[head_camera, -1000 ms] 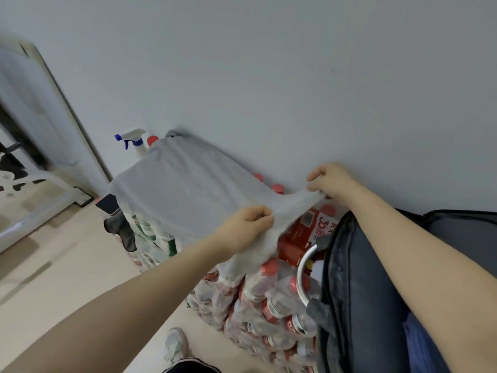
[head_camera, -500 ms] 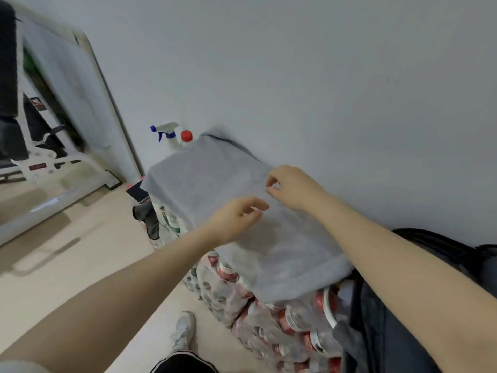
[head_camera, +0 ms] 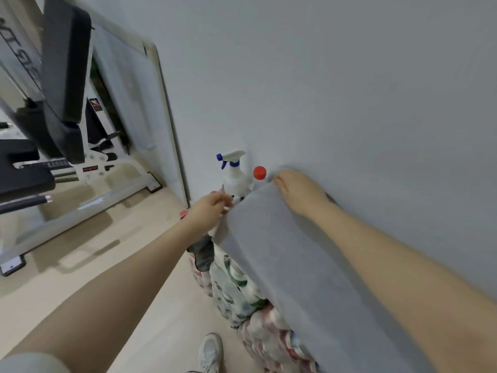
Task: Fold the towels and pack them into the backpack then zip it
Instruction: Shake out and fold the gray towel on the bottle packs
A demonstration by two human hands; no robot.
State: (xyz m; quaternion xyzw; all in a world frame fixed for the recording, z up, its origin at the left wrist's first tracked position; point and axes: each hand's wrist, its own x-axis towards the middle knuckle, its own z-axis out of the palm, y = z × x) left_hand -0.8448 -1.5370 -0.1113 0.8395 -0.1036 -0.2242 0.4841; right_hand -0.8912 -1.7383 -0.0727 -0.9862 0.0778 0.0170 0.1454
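I count one grey towel (head_camera: 290, 265), spread over stacked packs of bottles (head_camera: 242, 289) by the wall. My left hand (head_camera: 212, 208) pinches its far left corner. My right hand (head_camera: 298, 192) lies on the far edge; grip unclear. One spray bottle (head_camera: 234, 173), one red cap (head_camera: 259, 172) behind.

I count one grey towel (head_camera: 290, 254) spread over the stacked bottle packs (head_camera: 236, 289). Beside its far edge, one white spray bottle (head_camera: 234, 173) and one red-capped bottle (head_camera: 259, 174). Two hands on the towel: left hand (head_camera: 212, 208), right hand (head_camera: 298, 192). One white shoe (head_camera: 211, 351) below it, one mirror (head_camera: 131, 103) left of it.
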